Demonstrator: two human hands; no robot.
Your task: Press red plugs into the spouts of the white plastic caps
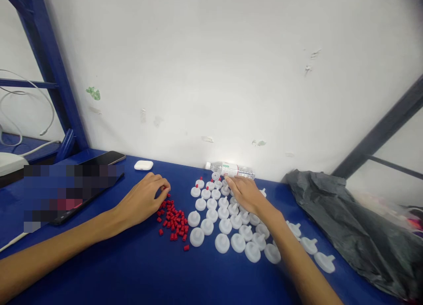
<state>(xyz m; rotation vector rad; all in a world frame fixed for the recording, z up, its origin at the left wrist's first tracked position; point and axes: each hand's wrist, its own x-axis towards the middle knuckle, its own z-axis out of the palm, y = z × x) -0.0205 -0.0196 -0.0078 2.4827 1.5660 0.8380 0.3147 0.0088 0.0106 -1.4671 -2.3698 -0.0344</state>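
My left hand [143,199] hovers at the far end of a pile of small red caps [176,221], its thumb and fingers curled together. What they pinch, if anything, is hidden. My right hand [246,192] reaches over rows of white translucent discs with spouts [225,226]. Its thumb and fingertips come together at a red cap [225,175] on a disc at the far end of the rows. Several discs in the back left rows, such as this disc [195,191], have red caps on their spouts. Discs under my right hand and forearm are partly hidden.
A clear bottle [230,169] lies along the wall behind the discs. A white earbud case [143,165] and a dark phone [114,157] are at the back left. A black plastic bag [327,212] covers the right side of the blue table [139,270].
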